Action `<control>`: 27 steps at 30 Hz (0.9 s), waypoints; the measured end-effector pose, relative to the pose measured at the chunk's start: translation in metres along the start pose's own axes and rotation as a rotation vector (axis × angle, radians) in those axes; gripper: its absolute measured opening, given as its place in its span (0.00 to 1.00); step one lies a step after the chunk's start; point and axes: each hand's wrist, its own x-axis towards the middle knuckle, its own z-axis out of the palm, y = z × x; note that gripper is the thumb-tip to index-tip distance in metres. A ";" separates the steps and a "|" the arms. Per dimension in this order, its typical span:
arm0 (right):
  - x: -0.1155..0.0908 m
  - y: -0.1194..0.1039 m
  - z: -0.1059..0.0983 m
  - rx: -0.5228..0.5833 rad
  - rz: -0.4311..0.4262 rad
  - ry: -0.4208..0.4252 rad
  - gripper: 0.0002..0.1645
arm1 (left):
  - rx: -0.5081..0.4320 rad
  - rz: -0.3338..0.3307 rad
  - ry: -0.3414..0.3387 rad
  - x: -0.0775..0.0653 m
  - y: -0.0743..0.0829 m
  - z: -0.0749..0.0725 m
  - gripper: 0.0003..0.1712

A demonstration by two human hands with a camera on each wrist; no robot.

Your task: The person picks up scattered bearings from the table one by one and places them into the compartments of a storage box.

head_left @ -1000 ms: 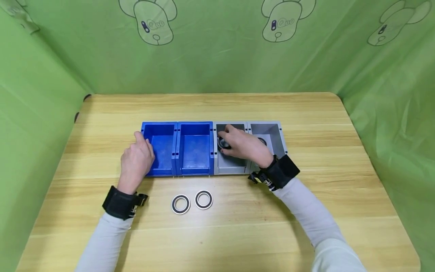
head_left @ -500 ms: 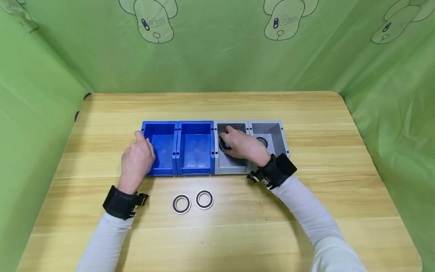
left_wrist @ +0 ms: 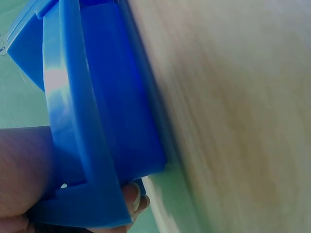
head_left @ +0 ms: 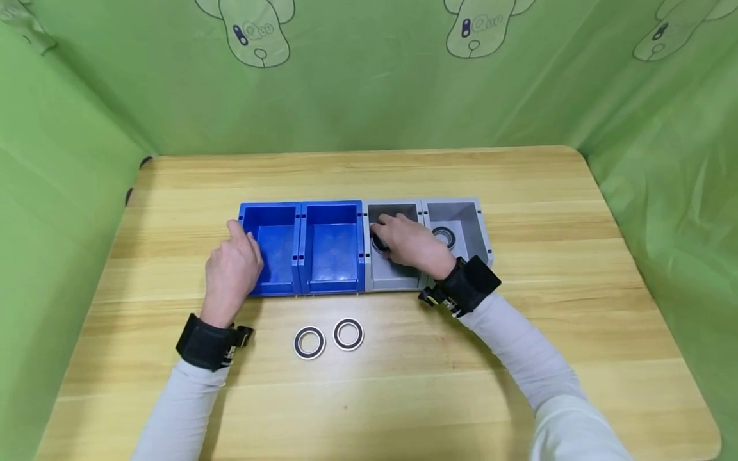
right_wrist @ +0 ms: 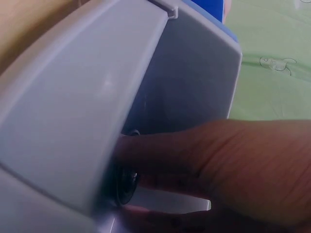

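Observation:
My left hand (head_left: 233, 266) holds the outer side wall of the leftmost blue bin (head_left: 275, 250). In the left wrist view, fingertips (left_wrist: 133, 194) show past that bin's corner. My right hand (head_left: 415, 243) reaches down into the left grey bin (head_left: 394, 280), its fingers around a black-sealed ring bearing (head_left: 378, 244). The right wrist view shows this bearing (right_wrist: 127, 185) in shadow between thumb and fingers, partly hidden by the bin's front wall. Another bearing (head_left: 443, 237) lies in the right grey bin (head_left: 475, 234).
Two bearings, a left one (head_left: 309, 328) and a right one (head_left: 348, 346), lie flat on the wooden table (head_left: 369, 410) in front of the bins. A second blue bin (head_left: 332, 256) stands between the first and the grey ones. Green curtains (head_left: 369, 109) enclose the table.
My right hand has shifted very slightly within the left grey bin, still at the bearing. More of the bearing in the right grey bin shows. My left hand stays on the blue bin.

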 end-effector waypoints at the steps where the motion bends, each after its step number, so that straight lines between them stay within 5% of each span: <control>1: -0.001 0.000 -0.001 -0.003 0.003 0.001 0.32 | 0.001 0.001 0.000 0.000 0.000 0.000 0.14; 14: -0.044 0.015 -0.027 0.108 -0.004 0.220 0.30 | -0.004 0.016 0.034 -0.001 0.001 0.003 0.14; 27: -0.090 0.041 -0.030 0.199 0.199 0.528 0.23 | -0.016 0.004 0.023 0.000 -0.003 0.005 0.15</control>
